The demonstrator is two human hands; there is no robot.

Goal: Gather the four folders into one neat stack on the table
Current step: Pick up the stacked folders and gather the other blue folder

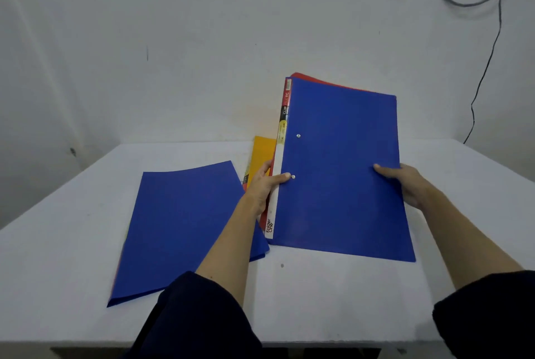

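Observation:
A blue folder (341, 161) with a white labelled spine stands tilted up off the table, a red folder (307, 77) pressed behind it with only its top edge showing. My left hand (265, 185) grips their left spine edge and my right hand (405, 183) grips the right edge. A second blue folder (179, 222) lies flat on the white table (72, 214) at the left, partly under my left forearm. A yellow folder (262, 156) lies flat behind my left hand, mostly hidden by the held folders.
The table's back edge meets a white wall. A black cable (486, 69) hangs down the wall at the right. The table's front edge runs just under my dark sleeves.

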